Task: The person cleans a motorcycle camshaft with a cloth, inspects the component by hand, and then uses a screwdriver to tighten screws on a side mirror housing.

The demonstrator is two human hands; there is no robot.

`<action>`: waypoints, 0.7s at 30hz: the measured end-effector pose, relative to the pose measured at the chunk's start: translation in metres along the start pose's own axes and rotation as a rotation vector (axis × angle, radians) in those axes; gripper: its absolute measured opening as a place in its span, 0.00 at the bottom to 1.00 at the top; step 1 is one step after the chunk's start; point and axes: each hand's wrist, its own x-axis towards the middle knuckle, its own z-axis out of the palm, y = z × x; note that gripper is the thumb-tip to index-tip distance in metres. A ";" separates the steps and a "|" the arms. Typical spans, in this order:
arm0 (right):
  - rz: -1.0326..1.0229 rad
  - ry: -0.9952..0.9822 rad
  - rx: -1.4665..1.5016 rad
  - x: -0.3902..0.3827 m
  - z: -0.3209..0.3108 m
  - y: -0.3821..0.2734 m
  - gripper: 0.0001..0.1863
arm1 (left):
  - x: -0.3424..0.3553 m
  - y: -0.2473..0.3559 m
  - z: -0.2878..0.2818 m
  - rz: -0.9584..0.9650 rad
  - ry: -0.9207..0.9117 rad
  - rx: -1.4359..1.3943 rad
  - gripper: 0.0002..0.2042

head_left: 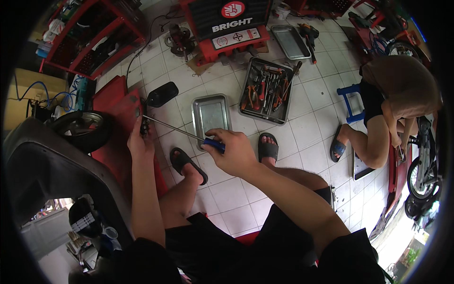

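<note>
My right hand point(232, 150) is closed around the blue handle of a long screwdriver point(214, 144). Its thin metal shaft slants up to the left, and the tip meets or lies very near a small dark part point(145, 124). Fingers of my left hand point(140, 142) are closed on that dark part, whose exact kind I cannot make out. Both sit beside the red lift platform point(124, 106). A shallow metal tray point(211, 97) with a bare grey bottom lies on the floor beyond my right hand.
A dark tray point(242, 102) of pliers and other hand tools stands on the tiles. A black oblong piece point(162, 94) lies near the platform. At left are a wheel point(82, 131) and grey bodywork point(28, 161). Another person point(402, 90) bends over a motorcycle point(423, 175) at right.
</note>
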 end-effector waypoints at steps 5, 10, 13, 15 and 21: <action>-0.134 -0.026 -0.083 -0.010 0.018 0.005 0.16 | 0.012 0.020 -0.019 0.100 0.188 -0.106 0.08; -0.141 -0.138 -0.239 -0.017 0.015 0.003 0.15 | 0.019 0.034 -0.035 0.145 0.213 -0.229 0.08; -0.130 -0.190 -0.280 -0.016 0.014 0.002 0.15 | 0.027 0.035 -0.045 0.110 0.215 -0.277 0.09; -0.112 -0.217 -0.317 -0.016 0.016 0.002 0.15 | 0.034 0.035 -0.053 0.074 0.211 -0.316 0.09; -0.111 -0.243 -0.367 -0.017 0.015 0.007 0.15 | 0.040 0.038 -0.067 0.075 0.173 -0.372 0.09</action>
